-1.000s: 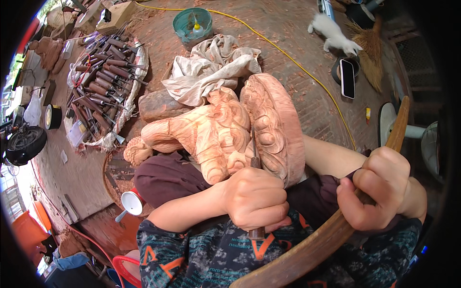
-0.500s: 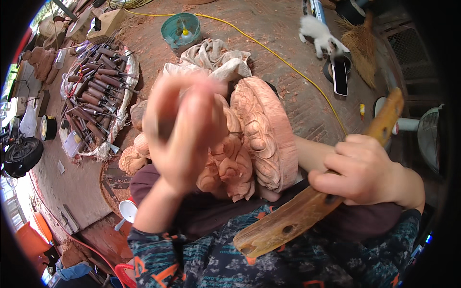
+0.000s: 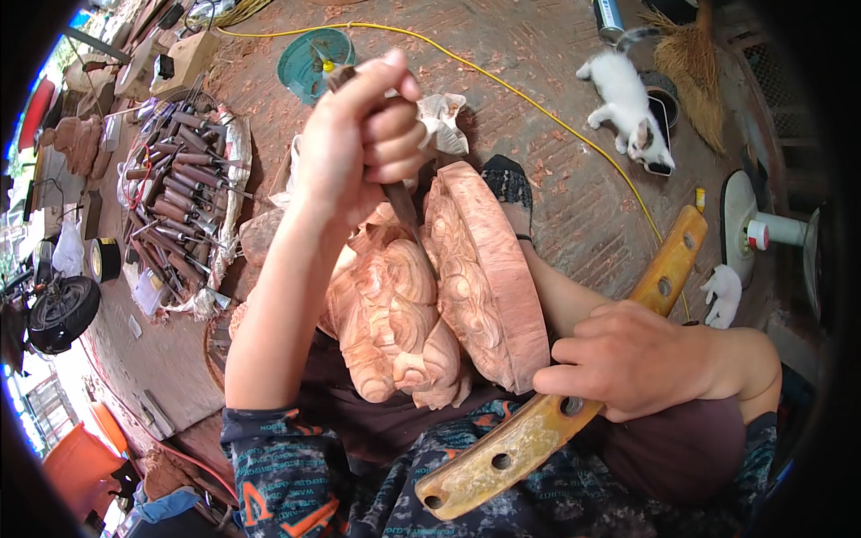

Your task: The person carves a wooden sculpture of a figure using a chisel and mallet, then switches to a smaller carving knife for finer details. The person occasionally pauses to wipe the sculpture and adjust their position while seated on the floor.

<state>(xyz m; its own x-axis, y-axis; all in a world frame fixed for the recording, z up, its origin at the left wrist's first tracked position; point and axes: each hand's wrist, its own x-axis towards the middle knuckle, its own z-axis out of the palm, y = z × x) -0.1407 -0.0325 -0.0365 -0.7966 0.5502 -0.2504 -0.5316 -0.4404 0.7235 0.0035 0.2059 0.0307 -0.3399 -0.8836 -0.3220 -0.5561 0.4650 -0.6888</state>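
A reddish wood carving (image 3: 408,314) with curling relief stands in my lap, a thick slab-like part (image 3: 502,287) on its right side. My left hand (image 3: 368,143) is wrapped round a chisel (image 3: 401,202) with a dark handle. The blade slants down into the gap between the carving's two parts; its very tip is hard to make out. My right hand (image 3: 628,359) is closed round a flat, slightly curved yellow-brown wooden bar (image 3: 529,437) with several round holes. This bar crosses my right thigh and lies apart from the carving.
Many wood-handled carving tools (image 3: 179,184) lie on a cloth at left. Behind the carving are a teal bucket (image 3: 291,67) and a pale rag (image 3: 444,117). A yellow cable (image 3: 547,117) crosses the floor. One white kitten (image 3: 619,85) covers a phone; another (image 3: 723,291) lies near a fan (image 3: 762,229).
My left hand was blurred and is now steady, with the chisel pointing down at the carving. The bar has shifted slightly down and left. The kitten has moved over the phone; a second one has appeared.
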